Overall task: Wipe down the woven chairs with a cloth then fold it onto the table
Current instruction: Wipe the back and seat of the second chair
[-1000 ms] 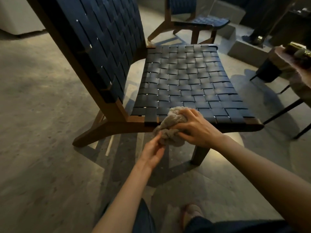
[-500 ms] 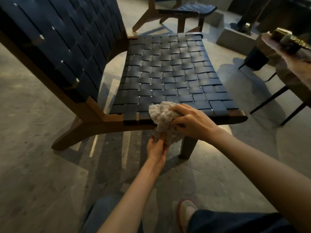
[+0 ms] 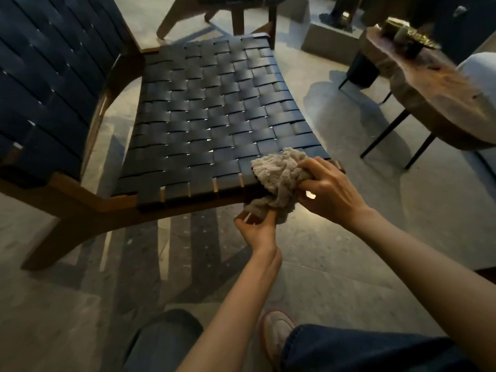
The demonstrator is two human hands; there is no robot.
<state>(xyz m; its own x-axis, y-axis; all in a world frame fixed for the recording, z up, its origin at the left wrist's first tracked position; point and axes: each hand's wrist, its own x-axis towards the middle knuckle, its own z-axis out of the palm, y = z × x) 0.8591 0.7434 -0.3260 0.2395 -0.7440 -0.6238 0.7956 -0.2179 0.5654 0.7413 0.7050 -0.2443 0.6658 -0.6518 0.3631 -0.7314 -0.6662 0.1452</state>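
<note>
Cloth (image 3: 279,175) at front corner of woven chair (image 3: 209,116), right hand (image 3: 330,191) clamped on top, left hand (image 3: 257,229) pinching its lower end.

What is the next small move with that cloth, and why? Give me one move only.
Probably draw the cloth leftward along the near edge of the woven seat. The cloth sits bunched at that edge's right end. The right hand grips its upper part on the seat, the left hand pinches the part hanging below, and the rest of the edge stretches away to the left.
</note>
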